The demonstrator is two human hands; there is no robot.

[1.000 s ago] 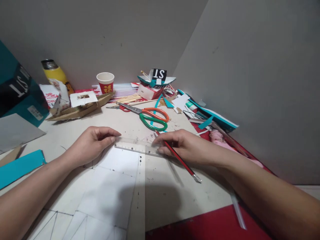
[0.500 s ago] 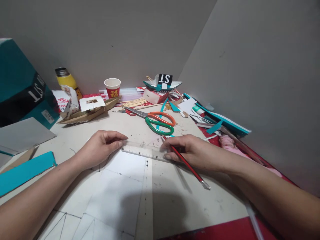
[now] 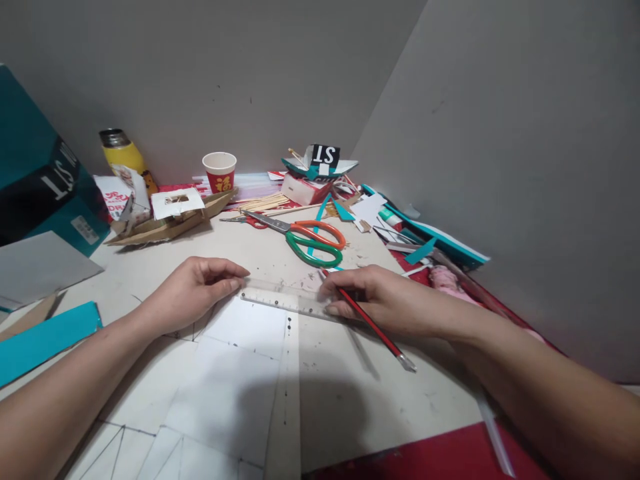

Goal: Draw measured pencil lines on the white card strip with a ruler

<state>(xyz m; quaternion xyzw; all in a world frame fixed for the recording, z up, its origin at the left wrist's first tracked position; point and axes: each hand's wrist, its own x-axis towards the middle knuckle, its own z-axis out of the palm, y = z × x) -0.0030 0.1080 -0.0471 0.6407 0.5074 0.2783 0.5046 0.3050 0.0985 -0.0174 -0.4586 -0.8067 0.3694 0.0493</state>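
Note:
A clear ruler (image 3: 280,301) lies across the top edge of a white paper (image 3: 220,380) marked with drawn lines and dots. My left hand (image 3: 200,293) pinches the ruler's left end between thumb and fingers. At its right part, my right hand (image 3: 370,300) grips the ruler, with a red and black pencil (image 3: 373,325) tucked in the same hand, its silvery end pointing down to the right. Just beyond the hands lie scissors (image 3: 300,235) with one orange and one green handle.
A cardboard boat (image 3: 175,228), a yellow bottle (image 3: 125,157) and a paper cup (image 3: 220,173) stand at the back left. A teal box (image 3: 45,167) is at far left. Another small boat (image 3: 320,167) and teal scraps (image 3: 445,241) lie behind and right.
The whole view has shifted slightly, so things appear a little further left and up. Both hands keep their hold on the ruler, and the pencil stays in my right hand.

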